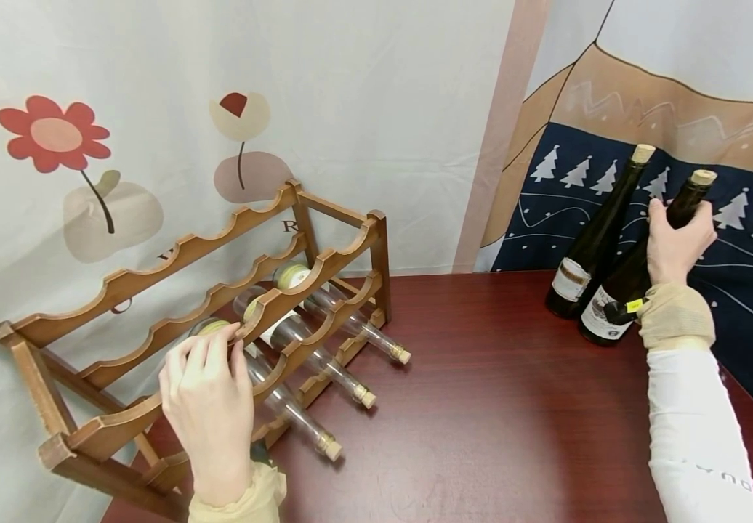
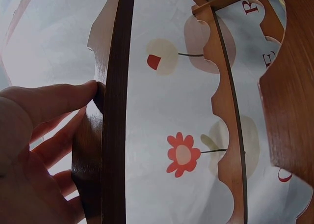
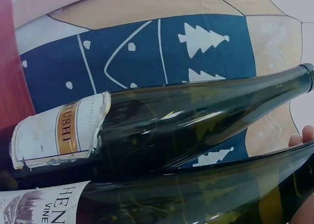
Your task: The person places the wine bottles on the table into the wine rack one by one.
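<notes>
My left hand grips the front top rail of a wooden wine rack. In the left wrist view, the thumb presses one side of the rail and the fingers lie along the other. At the back right, my right hand holds a dark green wine bottle around its neck. That bottle is corked, stands on the table with a slight tilt, and bears a white label. Close against its left side stands a second dark wine bottle, also corked, with a torn-edged label in the right wrist view.
Three clear corked bottles lie in the rack's lower row, necks pointing toward the front right. The reddish-brown table stretches between rack and dark bottles. Printed curtains hang directly behind both.
</notes>
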